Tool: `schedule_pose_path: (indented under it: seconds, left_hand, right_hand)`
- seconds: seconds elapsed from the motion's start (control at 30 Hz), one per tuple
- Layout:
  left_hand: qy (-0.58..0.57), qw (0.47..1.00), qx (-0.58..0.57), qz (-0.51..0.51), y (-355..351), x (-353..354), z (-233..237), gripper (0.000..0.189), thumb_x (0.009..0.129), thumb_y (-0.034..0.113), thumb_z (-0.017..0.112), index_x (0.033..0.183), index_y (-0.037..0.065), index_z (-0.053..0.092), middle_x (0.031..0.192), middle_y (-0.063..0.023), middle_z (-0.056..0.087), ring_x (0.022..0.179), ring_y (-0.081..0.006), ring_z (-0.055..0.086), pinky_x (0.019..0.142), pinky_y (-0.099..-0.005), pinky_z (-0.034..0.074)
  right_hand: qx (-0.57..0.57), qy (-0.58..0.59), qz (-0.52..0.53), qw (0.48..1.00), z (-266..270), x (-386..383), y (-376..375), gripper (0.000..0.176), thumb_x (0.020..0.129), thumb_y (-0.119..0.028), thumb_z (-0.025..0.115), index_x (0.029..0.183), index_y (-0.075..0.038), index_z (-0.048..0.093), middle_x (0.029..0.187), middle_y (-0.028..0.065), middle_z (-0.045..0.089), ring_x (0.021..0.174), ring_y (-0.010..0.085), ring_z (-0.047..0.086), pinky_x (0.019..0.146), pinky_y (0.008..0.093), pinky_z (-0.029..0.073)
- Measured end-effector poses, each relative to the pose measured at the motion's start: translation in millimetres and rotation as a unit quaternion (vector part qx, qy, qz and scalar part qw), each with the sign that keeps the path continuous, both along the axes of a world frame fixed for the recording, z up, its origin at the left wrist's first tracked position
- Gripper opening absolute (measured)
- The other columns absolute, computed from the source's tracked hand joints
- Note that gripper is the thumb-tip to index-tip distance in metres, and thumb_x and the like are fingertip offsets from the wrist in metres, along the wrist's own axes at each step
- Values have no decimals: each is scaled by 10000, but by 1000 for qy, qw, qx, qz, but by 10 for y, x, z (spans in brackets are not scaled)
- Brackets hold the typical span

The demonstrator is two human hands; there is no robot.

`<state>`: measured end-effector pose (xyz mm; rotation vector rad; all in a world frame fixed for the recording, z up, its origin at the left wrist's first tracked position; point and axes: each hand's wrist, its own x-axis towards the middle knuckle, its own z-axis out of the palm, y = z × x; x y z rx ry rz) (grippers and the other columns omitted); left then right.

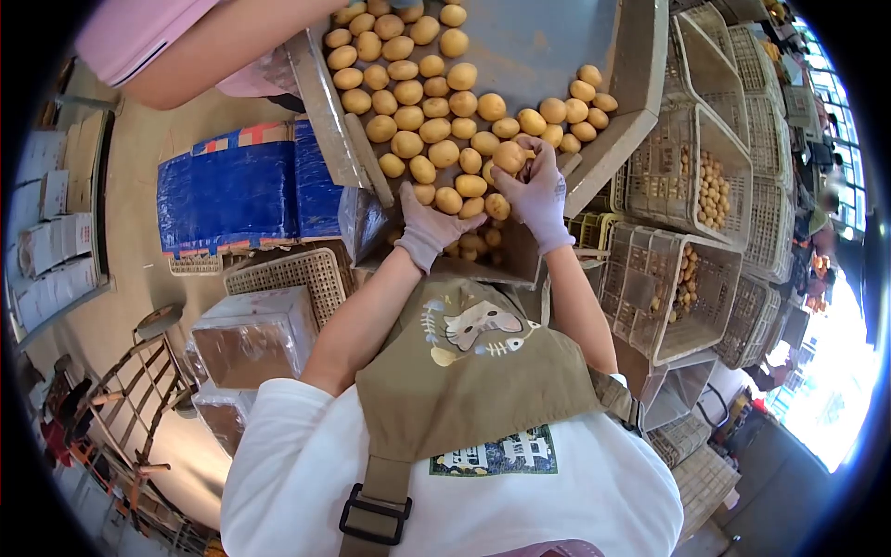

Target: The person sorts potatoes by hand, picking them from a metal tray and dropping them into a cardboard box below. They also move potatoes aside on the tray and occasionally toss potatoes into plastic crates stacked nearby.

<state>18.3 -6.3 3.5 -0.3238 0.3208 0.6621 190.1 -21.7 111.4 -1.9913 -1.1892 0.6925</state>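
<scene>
Many round, yellow-tan fruits (pixel 436 128) lie spread over the sloping grey sorting tray (pixel 548 46). My right hand (pixel 538 193), in a thin pale glove, pinches one fruit (pixel 508 157) between thumb and fingers above the tray's lower end. Lower left, my left hand (pixel 434 226), gloved the same way, has its thumb apart from its fingers and rests against the nearest fruits. Under and between my hands, more fruits (pixel 471 246) sit in a box or chute close to my apron (pixel 473 371).
Another person's arm (pixel 232 46) reaches in at the upper left. Stacked plastic crates (pixel 673 288), some holding fruits, stand on the right. To the left are a blue-covered box (pixel 227 195), a basket (pixel 288 283), a taped carton (pixel 251 339) and a metal-framed cart (pixel 130 399).
</scene>
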Motion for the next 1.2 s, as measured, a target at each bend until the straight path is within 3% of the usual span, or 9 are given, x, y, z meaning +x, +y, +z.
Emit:
schedule_pose_path:
  seconds: [0.17, 0.27, 0.4, 0.5, 0.63, 0.7, 0.83, 0.93, 1.2]
  left_hand:
    - [7, 1000, 5, 4, -5, -26, 5, 796, 882, 677, 344, 1528, 213, 336, 1607, -75, 287, 1470, -395, 270, 1073, -732, 274]
    - [-200, 978, -33, 54, -49, -41, -241, 792, 924, 655, 333, 1548, 168, 284, 1612, -72, 288, 1482, -375, 252, 1122, -699, 240]
    - [27, 1000, -2, 10, -30, -12, 73, 807, 931, 647, 358, 1555, 145, 258, 1614, -66, 287, 1485, -358, 251, 1150, -659, 229]
    - [25, 999, 20, 10, -74, 11, 0, 815, 920, 658, 358, 1556, 158, 264, 1619, -67, 281, 1484, -354, 257, 1151, -646, 237]
    - [-21, 999, 34, 0, -95, 28, -86, 744, 936, 627, 330, 1532, 182, 329, 1606, -71, 304, 1474, -341, 279, 1134, -628, 274]
    - [46, 995, -80, -50, -61, -15, -36, 583, 957, 530, 404, 1435, 200, 450, 1470, -47, 449, 1375, -306, 400, 1103, -632, 291]
    - [317, 930, -70, -171, -79, -76, 31, 389, 940, 434, 531, 1272, 234, 567, 1242, -6, 575, 1135, -250, 551, 976, -526, 416]
    - [298, 948, -64, -90, -110, -69, 0, 344, 933, 439, 552, 1207, 237, 594, 1195, 3, 578, 1085, -242, 548, 945, -499, 420]
    - [155, 987, -52, -9, -17, -235, 89, 792, 894, 693, 508, 1513, 233, 326, 1572, -59, 301, 1440, -321, 307, 1085, -685, 290]
  right_hand:
    - [93, 94, -82, 988, 170, 70, -574, 612, 788, -146, 819, 1278, -14, 477, 970, 106, 687, 884, 112, 670, 754, 243, 543]
    - [88, 22, -124, 988, 21, 486, -1441, 637, 811, -141, 801, 1319, -17, 437, 1047, 149, 693, 918, 135, 684, 763, 267, 555]
    - [-335, -263, -136, 895, -251, 1099, -2462, 571, 888, -192, 710, 1365, -76, 419, 1071, 149, 687, 841, 201, 700, 737, 332, 552]
    - [-144, -162, -157, 963, 307, 504, -1617, 336, 911, -125, 653, 1233, -52, 591, 958, 175, 701, 799, 271, 690, 740, 357, 551]
    - [129, -199, 135, 962, 281, -141, -486, 325, 804, -62, 691, 1129, -68, 677, 1014, 139, 693, 898, 326, 672, 816, 426, 530]
    - [112, -283, 269, 914, -16, -255, -204, 390, 815, -232, 688, 1198, -162, 661, 1221, 104, 635, 1156, 316, 575, 1009, 525, 401]
    - [-56, -368, 210, 904, -292, -17, 8, 381, 841, -267, 648, 1220, -228, 651, 1129, 61, 653, 1120, 294, 564, 1044, 531, 307]
    - [40, -377, 277, 883, -275, -299, 126, 342, 838, -282, 671, 1177, -238, 683, 1210, 113, 628, 1191, 336, 542, 1055, 546, 318]
    - [-122, -387, 239, 882, -452, -20, 3, 574, 829, -300, 666, 1393, -287, 556, 1470, 162, 480, 1401, 318, 399, 1139, 620, 187]
